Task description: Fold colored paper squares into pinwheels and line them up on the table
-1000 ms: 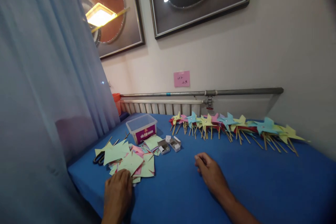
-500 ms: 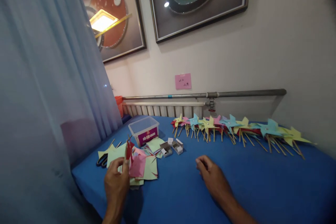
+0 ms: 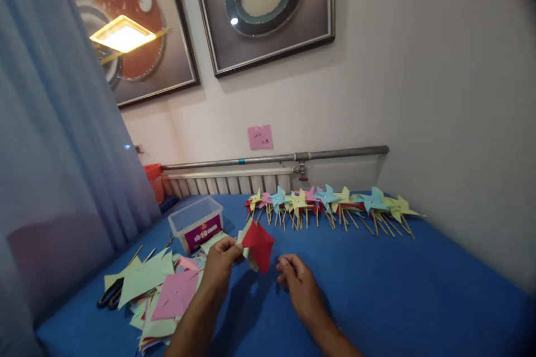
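Blue cloth covered the broad surface [image 3: 419, 290], which ran back to a pale wall hung with two dark-framed pictures [image 3: 263, 11] and a small pink note [image 3: 260, 137]. Along the far edge, below a grey metal pipe [image 3: 276, 157] and a white ribbed radiator [image 3: 228, 182], lay a row of paper pinwheels on thin wooden sticks [image 3: 330, 203] in yellow, blue, pink and red. At the left hung a light blue curtain [image 3: 54, 139], with an orange basket [image 3: 154, 178] just beyond it. A clear plastic box with a purple label [image 3: 196, 226] stood left of centre, and nearer, at the left, spread a loose pile of cut paper squares in pale green and pink [image 3: 159, 295], with black-handled scissors [image 3: 109, 297] touching its left edge. The left hand [image 3: 220, 268] was raised above the surface, its grip pinched on a red square of cut paper [image 3: 258, 245], with a pale sheet seemingly held behind it; the red sheet stood tilted in the air between the box and the right hand. The right hand [image 3: 298, 287] rested low, just right of the red sheet, fingers curled loosely and holding nothing, its fingertips [image 3: 283, 262] close under the sheet's lower corner; whether they touched it could not be told.
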A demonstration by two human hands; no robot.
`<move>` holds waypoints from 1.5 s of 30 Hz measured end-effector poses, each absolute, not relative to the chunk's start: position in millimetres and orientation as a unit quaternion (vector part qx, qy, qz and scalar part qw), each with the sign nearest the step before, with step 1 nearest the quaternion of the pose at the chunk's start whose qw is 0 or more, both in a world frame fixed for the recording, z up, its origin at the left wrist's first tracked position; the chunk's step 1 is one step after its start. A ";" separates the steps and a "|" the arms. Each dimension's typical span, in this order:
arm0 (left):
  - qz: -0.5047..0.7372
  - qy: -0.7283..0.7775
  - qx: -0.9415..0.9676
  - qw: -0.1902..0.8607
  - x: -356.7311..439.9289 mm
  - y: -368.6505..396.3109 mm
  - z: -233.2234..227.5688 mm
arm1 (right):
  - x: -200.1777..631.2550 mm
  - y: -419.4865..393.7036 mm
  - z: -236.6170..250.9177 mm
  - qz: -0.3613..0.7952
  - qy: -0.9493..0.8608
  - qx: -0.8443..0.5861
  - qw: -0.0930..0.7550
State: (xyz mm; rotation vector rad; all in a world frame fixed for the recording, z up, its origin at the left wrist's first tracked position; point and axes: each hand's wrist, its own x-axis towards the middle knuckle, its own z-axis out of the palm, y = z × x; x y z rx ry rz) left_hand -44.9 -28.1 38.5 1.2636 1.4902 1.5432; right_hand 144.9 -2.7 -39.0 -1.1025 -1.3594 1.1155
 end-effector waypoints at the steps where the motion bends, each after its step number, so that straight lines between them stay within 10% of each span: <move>1: 0.573 0.592 0.492 0.281 -53.4 -36.7 42.1 | 145.1 -1.1 -40.4 0.471 -0.560 -0.459 0.504; 10: 0.309 0.665 0.567 -0.375 -158.0 -165.9 33.2 | 141.2 -8.5 -34.1 0.472 -0.591 -0.455 0.470; 17: 0.079 0.753 0.637 -0.145 -162.3 -155.2 -20.6 | 143.0 -6.4 -37.0 0.445 -0.615 -0.466 0.455; 24: 0.198 0.749 0.632 0.000 -171.4 -156.7 -15.1 | 143.3 -6.6 -35.7 0.451 -0.617 -0.465 0.447; 33: 0.378 0.764 0.504 -0.139 -171.0 -152.0 -1.1 | 142.9 -7.2 -35.5 0.455 -0.614 -0.456 0.456; 38: 0.344 0.667 0.595 -0.287 -112.6 -110.0 15.7 | 138.9 -8.2 -35.1 0.493 -0.597 -0.412 0.481; 45: 0.210 0.547 0.779 -0.222 12.1 -42.9 10.3 | 137.9 -0.6 -39.6 0.711 -0.390 -0.267 0.520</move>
